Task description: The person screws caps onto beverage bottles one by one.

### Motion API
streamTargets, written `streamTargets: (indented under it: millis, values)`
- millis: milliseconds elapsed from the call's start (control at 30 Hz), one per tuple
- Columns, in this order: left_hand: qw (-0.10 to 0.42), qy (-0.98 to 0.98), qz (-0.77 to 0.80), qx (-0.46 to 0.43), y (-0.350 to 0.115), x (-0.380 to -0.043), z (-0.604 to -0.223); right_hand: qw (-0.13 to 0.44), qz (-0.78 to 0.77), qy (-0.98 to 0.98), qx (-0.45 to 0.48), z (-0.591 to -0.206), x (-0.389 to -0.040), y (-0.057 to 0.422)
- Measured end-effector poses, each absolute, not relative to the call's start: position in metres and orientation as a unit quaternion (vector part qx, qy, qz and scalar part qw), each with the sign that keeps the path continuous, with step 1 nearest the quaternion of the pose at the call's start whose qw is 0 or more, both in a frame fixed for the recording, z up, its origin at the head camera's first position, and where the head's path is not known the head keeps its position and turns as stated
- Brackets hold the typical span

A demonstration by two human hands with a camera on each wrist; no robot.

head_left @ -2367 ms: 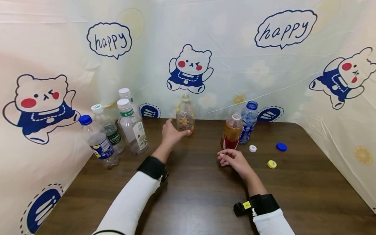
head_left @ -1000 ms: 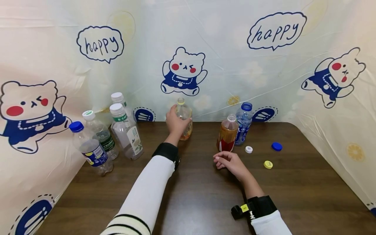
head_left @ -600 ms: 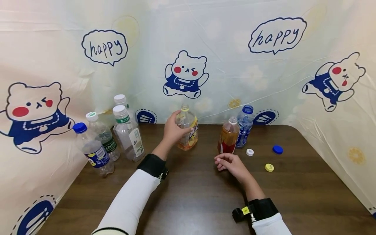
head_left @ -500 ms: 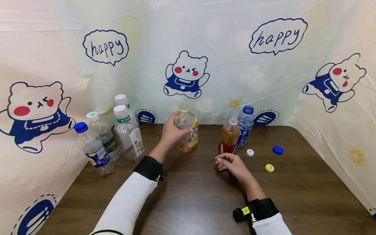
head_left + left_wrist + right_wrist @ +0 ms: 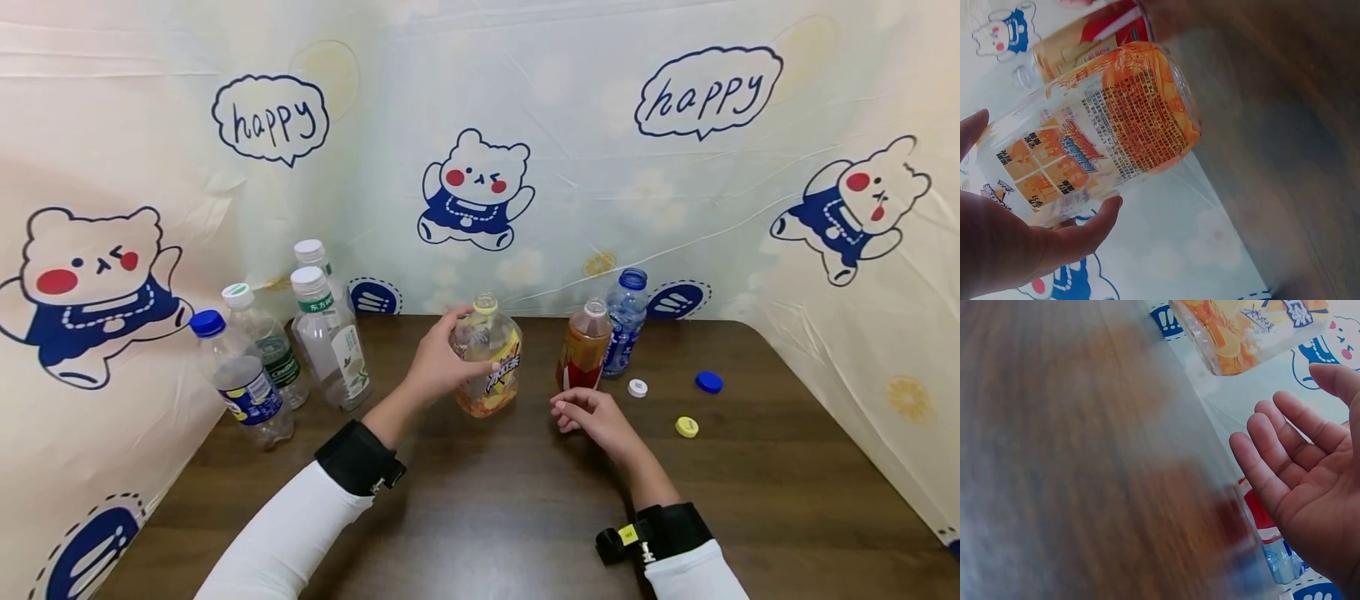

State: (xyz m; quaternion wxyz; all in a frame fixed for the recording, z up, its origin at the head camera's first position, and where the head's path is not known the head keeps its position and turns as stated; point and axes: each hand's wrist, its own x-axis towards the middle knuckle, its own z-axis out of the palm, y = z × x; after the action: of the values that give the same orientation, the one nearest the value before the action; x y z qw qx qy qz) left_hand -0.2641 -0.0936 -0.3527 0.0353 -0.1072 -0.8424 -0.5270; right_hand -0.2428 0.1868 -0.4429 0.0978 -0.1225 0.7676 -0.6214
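Note:
My left hand [image 5: 438, 358] grips a clear plastic bottle [image 5: 504, 367] with an orange and yellow label, thumb across its front. The bottle's mouth has no cap. In the right wrist view the base of this bottle [image 5: 1235, 344] appears raised off the table. My right hand [image 5: 597, 421] holds nothing; its fingers are relaxed and slightly bent in the right wrist view. Just beyond it stands an uncapped bottle with a brown and red label [image 5: 585, 346]. Behind that is an uncapped blue bottle [image 5: 626, 321].
On the left stand several capped bottles, among them a blue-capped one [image 5: 251, 400] and a white-capped one [image 5: 330, 350]. Loose on the right lie a white cap [image 5: 637, 388], a blue cap [image 5: 708, 382] and a yellow cap [image 5: 687, 427]. A printed cloth [image 5: 570, 108] hangs behind the table [image 5: 480, 517].
My left hand has reached the orange-labelled bottle at the back, taken hold of it and brought it nearer and a little right. My right hand has stayed almost still.

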Motion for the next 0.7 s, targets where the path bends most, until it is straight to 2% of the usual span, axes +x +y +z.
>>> streamTargets:
  millis: [167,433,700]
  values:
    - [0.02,-0.836,-0.532,-0.129,-0.093,-0.251,-0.354,0.094,-0.616,0.772,-0.126,-0.441,-0.243,0.189]
    - [0.023,-0.841,-0.517,-0.157,-0.091,-0.238,-0.36,0.08,-0.588,0.79,-0.151,-0.438,-0.246,0.197]
    - [0.007,-0.833,-0.53,-0.16,-0.087,-0.233,-0.364,0.08,-0.46,0.867,-0.173,-0.423,-0.251,0.241]
